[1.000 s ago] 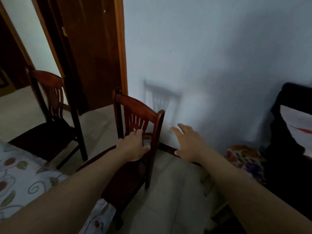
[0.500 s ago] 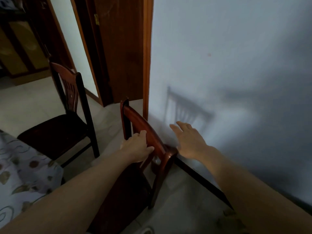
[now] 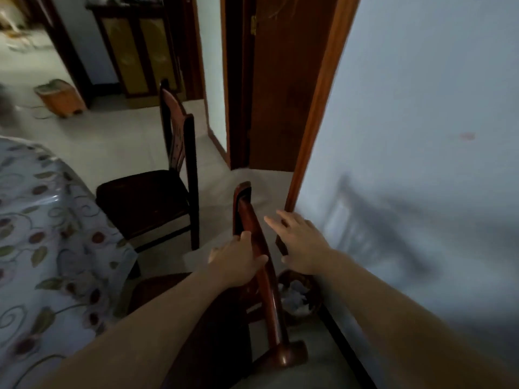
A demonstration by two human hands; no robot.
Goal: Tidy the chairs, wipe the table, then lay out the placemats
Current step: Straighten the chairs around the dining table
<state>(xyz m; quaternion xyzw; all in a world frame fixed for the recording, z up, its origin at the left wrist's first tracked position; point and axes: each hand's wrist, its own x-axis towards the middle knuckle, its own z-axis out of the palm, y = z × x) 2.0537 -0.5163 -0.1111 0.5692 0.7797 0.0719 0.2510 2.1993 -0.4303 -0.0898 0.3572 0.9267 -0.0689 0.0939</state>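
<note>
The work looks to be in its first stage, the chairs. The left hand grips the top rail of the near chair, thumb over one side and fingers wrapped behind it, with the chair standing between the tabletop and the wall. The right hand hovers just beside the rail with fingers spread, holding nothing. A second chair stands farther on, near the tabletop's corner and turned partly away from it, so it appears not yet pushed in. The flowered cloth on the tabletop shows no wiping rag and no placemats in the visible part, so wiping and laying out seem yet to be done. A small basket of crumpled paper sits on the floor against the wall, just behind the near chair.
</note>
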